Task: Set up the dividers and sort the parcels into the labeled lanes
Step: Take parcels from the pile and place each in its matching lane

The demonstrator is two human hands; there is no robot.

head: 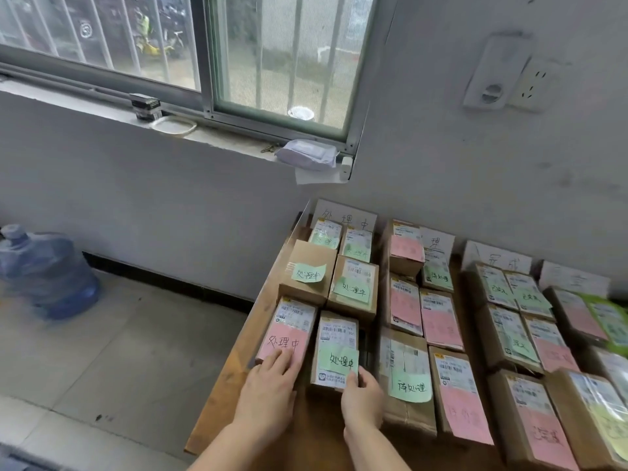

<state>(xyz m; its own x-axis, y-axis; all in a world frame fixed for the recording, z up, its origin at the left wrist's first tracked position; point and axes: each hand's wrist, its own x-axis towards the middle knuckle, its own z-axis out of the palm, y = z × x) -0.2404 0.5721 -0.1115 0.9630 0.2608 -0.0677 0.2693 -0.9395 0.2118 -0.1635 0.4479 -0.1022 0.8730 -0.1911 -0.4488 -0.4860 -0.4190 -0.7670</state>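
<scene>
Lower centre of the head view: the left hand lies with straight fingers flat on the brown cardboard parcel with a pink paper note. The right hand pinches the near end of the brown cardboard parcel with a green paper note, thumb on top. Both parcels sit side by side at the front of the leftmost lane on the brown wooden table, in line with the white handwritten lane card at the wall. Advisable technique: slide both boxes squarely toward the row behind, edges parallel, notes uncovered. Cardboard appears matt, stiff and rectangular. Printed shipping labels look glossy. Paper notes are thin and may lift.
</scene>
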